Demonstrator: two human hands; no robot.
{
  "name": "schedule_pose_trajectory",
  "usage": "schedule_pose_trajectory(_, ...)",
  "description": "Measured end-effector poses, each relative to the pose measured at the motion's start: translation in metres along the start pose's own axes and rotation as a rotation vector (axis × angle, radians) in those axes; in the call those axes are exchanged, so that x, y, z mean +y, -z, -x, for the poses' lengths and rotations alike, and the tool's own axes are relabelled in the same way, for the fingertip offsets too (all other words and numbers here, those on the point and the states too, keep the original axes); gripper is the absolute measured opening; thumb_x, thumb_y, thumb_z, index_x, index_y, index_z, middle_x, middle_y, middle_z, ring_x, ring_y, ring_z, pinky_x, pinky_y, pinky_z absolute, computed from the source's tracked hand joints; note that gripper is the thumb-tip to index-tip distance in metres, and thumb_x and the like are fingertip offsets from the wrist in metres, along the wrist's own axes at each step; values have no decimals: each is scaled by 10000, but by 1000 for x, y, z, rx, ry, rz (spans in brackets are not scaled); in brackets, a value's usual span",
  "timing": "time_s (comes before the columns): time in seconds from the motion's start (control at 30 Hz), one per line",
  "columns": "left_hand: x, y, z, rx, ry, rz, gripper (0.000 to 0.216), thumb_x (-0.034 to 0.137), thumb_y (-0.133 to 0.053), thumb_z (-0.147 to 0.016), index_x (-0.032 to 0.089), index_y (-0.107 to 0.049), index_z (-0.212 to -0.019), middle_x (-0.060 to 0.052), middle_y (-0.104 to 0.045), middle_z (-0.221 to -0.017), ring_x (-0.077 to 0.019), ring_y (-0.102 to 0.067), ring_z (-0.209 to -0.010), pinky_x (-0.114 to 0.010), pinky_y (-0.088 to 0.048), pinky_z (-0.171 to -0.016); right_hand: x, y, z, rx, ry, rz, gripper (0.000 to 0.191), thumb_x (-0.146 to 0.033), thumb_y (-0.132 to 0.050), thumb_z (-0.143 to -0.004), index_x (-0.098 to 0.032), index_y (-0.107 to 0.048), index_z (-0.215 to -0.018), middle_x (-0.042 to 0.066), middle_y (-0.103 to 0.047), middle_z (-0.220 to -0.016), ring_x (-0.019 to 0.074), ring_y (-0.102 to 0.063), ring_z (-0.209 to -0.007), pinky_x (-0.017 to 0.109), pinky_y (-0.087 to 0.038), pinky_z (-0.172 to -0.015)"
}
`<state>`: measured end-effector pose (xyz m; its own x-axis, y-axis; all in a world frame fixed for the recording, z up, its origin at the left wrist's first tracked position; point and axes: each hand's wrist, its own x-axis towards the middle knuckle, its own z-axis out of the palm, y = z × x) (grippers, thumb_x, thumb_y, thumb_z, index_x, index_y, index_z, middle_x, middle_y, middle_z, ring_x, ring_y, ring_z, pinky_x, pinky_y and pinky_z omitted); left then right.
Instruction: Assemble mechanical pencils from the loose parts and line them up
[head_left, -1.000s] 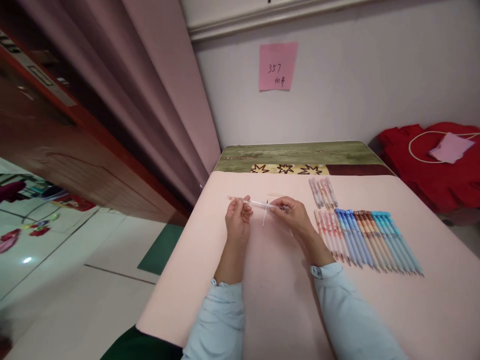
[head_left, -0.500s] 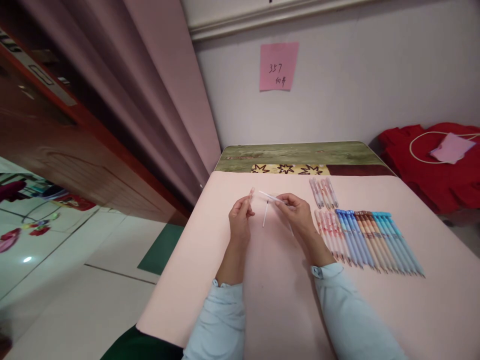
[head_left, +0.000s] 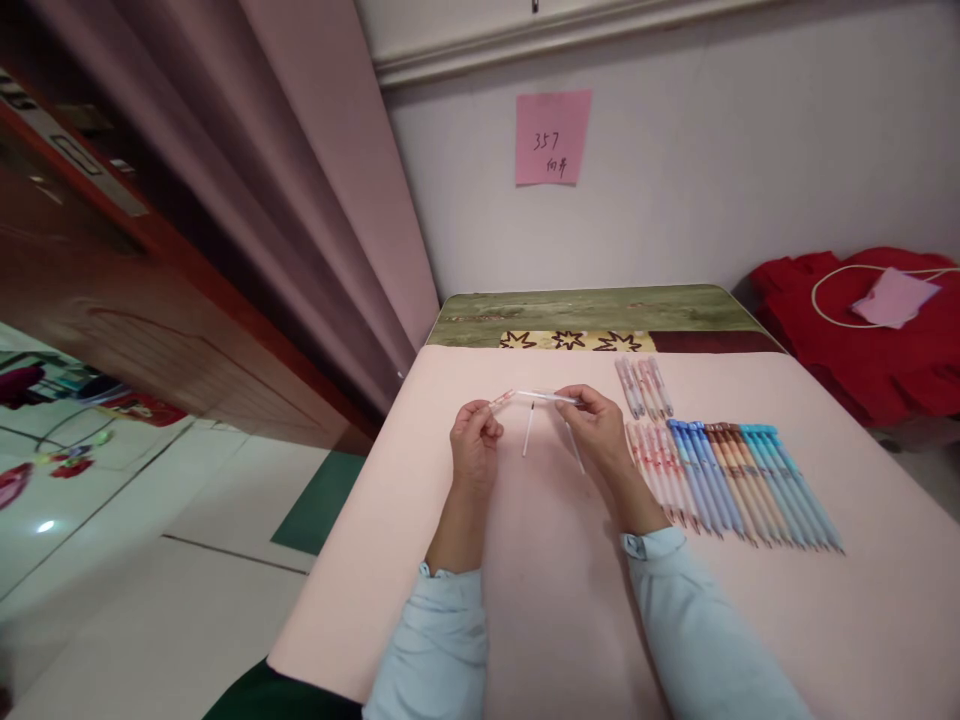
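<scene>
My left hand [head_left: 476, 440] is closed in a pinch on a pinkish patterned pen barrel [head_left: 502, 400], tilted up to the right. Opposite it, my right hand [head_left: 596, 425] pinches a thin white pen refill [head_left: 536, 394], held nearly level. The tip of the refill meets the barrel's upper end; whether it is inside I cannot tell. Below them on the pink table cover lies a white refill with a dark tip [head_left: 527, 432]. Another thin pale stick [head_left: 576, 450] lies beside my right hand, partly covered by it.
To the right lie pens in a row: red-and-white ones [head_left: 660, 470], blue ones [head_left: 709, 480], brown ones [head_left: 742, 480] and light blue ones [head_left: 795, 490]. Several short pen pieces [head_left: 645, 388] lie behind them. A red cloth-covered stool [head_left: 817, 350] stands beyond the pink-covered table [head_left: 420, 480].
The barrel in my left hand has tipped from near upright toward the right. Its end and the refill in my right hand, apart before, now meet. The view has shifted slightly.
</scene>
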<state>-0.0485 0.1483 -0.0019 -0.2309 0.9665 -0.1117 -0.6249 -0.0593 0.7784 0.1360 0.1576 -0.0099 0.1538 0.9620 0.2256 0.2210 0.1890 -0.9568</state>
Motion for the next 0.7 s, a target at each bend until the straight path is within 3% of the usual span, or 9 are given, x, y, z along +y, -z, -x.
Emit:
schedule_pose_trajectory(0.23,1,-1,2,-11,9,5,192,187,-749,-685,166,-598,-802,72,-416,-553,-51,-384,-494,-199,-326,-508,-5,1,1,-65,14,-29,186,-343,-637,-765,-198,-709,-858,6,-675,-767,164,-559,-682,258,-401,-626)
schedule_pose_trajectory(0.5,-3,-5,2,-12,-7,35,280,280,-820,-709,140,-662,-893,47,-525,-644,-39,-491,-556,-184,-425,-572,-13,-5,5,-163,40,-50,183,-350,-667,-745,-196,-700,-837,17,-675,-765,174,-570,-708,274,-436,-662)
schedule_pose_trajectory(0.7,-4,-5,4,24,8,-35,320,318,-815,-721,117,-692,-937,-20,-661,-782,-47,-561,-581,-181,-494,-562,-9,-11,5,-151,36,-69,235,-355,-706,-722,-198,-675,-894,4,-634,-752,161,-557,-688,263,-429,-640)
